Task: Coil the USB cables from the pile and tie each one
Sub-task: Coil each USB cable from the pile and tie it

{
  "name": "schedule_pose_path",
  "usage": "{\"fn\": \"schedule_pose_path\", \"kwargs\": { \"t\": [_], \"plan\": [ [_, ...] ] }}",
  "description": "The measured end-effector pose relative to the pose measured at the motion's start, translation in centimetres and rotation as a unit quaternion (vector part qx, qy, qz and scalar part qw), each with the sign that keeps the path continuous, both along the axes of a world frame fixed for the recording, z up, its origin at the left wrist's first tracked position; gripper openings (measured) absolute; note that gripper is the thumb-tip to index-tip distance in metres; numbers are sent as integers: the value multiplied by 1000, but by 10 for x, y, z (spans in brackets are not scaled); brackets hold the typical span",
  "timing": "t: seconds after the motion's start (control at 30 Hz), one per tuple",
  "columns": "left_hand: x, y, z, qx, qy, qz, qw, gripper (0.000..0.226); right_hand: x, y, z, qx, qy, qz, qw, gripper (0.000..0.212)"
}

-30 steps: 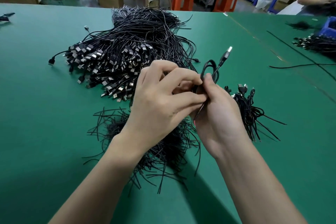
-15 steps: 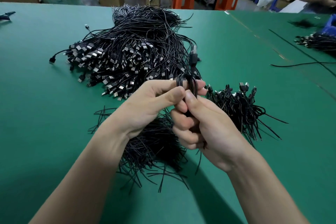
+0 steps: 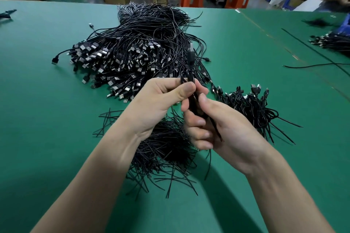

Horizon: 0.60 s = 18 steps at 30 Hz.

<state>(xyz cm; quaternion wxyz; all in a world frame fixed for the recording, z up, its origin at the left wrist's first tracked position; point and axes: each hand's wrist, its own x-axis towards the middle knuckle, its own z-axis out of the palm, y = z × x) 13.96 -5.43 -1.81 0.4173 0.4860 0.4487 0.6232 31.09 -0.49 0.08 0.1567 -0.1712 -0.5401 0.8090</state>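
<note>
Big green table point(image 3: 47, 138) had a pile of USB cables point(image 3: 132, 53) in the mid, a heap of thin black ties point(image 3: 166, 149) near the front & a small bunch of coiled cables point(image 3: 251, 104) on the rt. More cables point(image 3: 331, 43) lay far rt.

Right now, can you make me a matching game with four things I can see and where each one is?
Things:
1. big cable pile
2. heap of thin ties
3. bunch of tied cables
4. coiled cable

Places:
A. held by the left hand and right hand
B. on the table, right of the hands
C. on the table, under the wrists
D. on the table, beyond the hands

Pairs: 1-D, 2-C, 3-B, 4-A
</note>
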Motion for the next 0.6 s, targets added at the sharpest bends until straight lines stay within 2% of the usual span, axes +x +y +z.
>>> {"fn": "schedule_pose_path", "kwargs": {
  "t": [0.07,0.2,0.3,0.37,0.47,0.53,0.6],
  "plan": [
    [0,0,1,7,18,-1,1000,34,-2,-2,-1,82,-36,-30,996,32],
    [0,0,3,23,63,12,998,23,-5,-5,-5,194,-43,-86,976,31],
    [-10,-3,11,3,196,47,979,28,-5,-5,-12,251,-61,-160,953,33],
    [-24,-8,13,-57,352,61,932,25,-4,-4,-16,309,-100,-210,922,32],
    [-35,-13,11,-199,541,7,817,6,-4,-4,-23,337,-135,-237,901,32],
    [-35,-14,7,-272,584,-17,765,3,-5,-6,-26,330,-145,-231,904,33],
    [-33,-14,6,-312,590,-28,744,5,-5,-7,-28,318,-151,-226,908,34]
  ]
}}
